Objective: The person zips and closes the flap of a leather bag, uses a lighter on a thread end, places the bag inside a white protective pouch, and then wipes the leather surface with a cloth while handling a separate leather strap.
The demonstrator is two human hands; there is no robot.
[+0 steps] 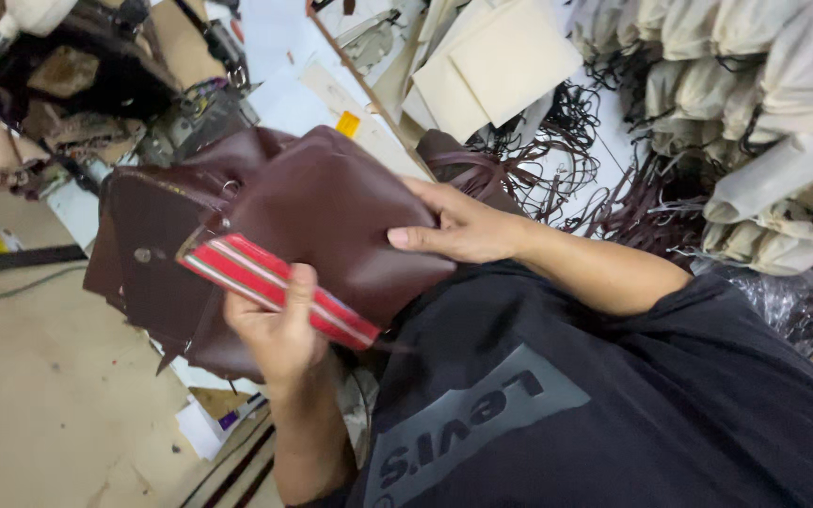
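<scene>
The black shirt (613, 404) fills the near right, soft knit cloth with a flat grey print on the chest. Just beyond it both hands hold up a dark brown leather bag (322, 202), smooth and slightly glossy, with a rounded flap and a small metal stud on its left panel.

The left hand (279, 329) comes up from below at the near centre, fingers closed around the bag's lower edge with the thumb pressed flat on a woven strap (275, 287). The strap is red with pale stripes along its length, ribbed in texture, and runs on a slant from upper left to lower right across the bag's front.

The right hand (458, 226) reaches in from the right, fingers together and laid flat over the bag's right edge, thumb underneath, gripping the leather.

On the far right lie stacked cloth pouches (755, 85), cream-coloured, soft and bulging. Left of them is a tangle of thin dark leather cords (576, 160). At the far centre are flat cream sheets (501, 61), square-cornered. The near left is bare tan floor (39, 376), matt and scuffed, with paper scraps (214, 419) beside the left forearm.
</scene>
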